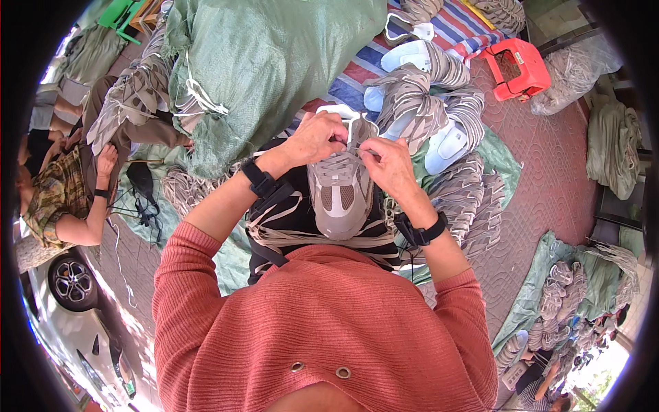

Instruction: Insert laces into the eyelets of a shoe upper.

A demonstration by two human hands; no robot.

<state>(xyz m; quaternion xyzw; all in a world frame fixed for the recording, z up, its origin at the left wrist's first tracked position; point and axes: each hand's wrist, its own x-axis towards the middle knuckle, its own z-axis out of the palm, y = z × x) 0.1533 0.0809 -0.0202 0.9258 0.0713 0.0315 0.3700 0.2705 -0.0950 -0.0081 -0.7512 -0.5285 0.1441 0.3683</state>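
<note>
A grey sneaker (341,214) with a mesh toe rests on my lap, its toe pointing toward me. Its grey shoelace (336,169) crosses the tongue in several rows. My left hand (319,139) is closed at the upper eyelets on the left side, its fingertips pinching the lace. On the other side, my right hand (388,163) pinches the lace between thumb and forefinger beside the shoe's collar. The exact spot under the left fingertips is partly hidden. Loose pale laces (288,237) lie across the dark cloth on my lap.
Ahead stands a big green woven sack (274,62). Bundled grey shoe uppers (412,103) lie on a striped sheet at right, and more (473,199) lie on green sheeting. A red plastic stool (518,69) is farther right. At left, another person (65,213) sits near a parked car (75,336).
</note>
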